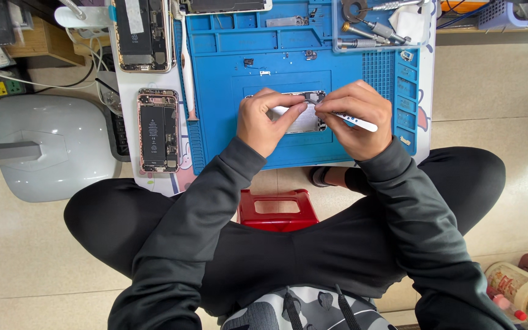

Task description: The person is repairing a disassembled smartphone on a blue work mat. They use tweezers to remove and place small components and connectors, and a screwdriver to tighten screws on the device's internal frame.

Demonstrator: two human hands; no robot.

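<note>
A silver phone housing (305, 121) lies on the blue repair mat (227, 104), mostly covered by both hands. My left hand (265, 122) grips the housing's left side, fingers pressed on its top edge. My right hand (354, 117) holds a white pen-shaped screwdriver (362, 124), its tip hidden among my fingers near the housing's upper right corner. The two hands touch over the phone.
An opened phone with its battery showing (157, 129) lies left of the mat, another opened phone (142, 33) above it. A clear tray with tools (379, 24) sits top right. Small screws (256, 66) lie on the mat. A grey lamp base (53, 146) stands left, a red stool (276, 209) below.
</note>
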